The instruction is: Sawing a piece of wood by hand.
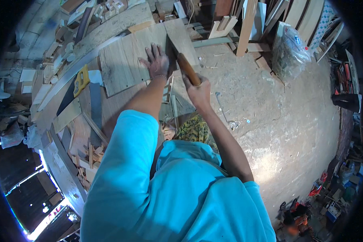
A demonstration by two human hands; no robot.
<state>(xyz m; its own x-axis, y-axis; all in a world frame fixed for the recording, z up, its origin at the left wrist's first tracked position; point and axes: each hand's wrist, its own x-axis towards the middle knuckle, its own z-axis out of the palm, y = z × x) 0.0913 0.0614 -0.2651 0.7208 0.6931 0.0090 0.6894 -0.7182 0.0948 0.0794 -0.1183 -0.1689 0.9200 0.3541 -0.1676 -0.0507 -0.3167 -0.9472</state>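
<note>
Left hand (157,62) flat, pinning board (121,64); right hand (197,90) clamped on wooden-handled blade (187,68), axis slanting away, just right of left.

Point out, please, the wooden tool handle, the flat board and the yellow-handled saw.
wooden tool handle (188,69), head view, middle of the grip.
flat board (121,64), head view, bare face.
yellow-handled saw (81,80), head view, yellow handle.

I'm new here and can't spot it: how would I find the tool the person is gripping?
Find the pale wooden board on the floor. The left hand presses it flat; beside it the right hand grips a brown wooden handle, round, smooth and darker than the surrounding offcuts.
</note>
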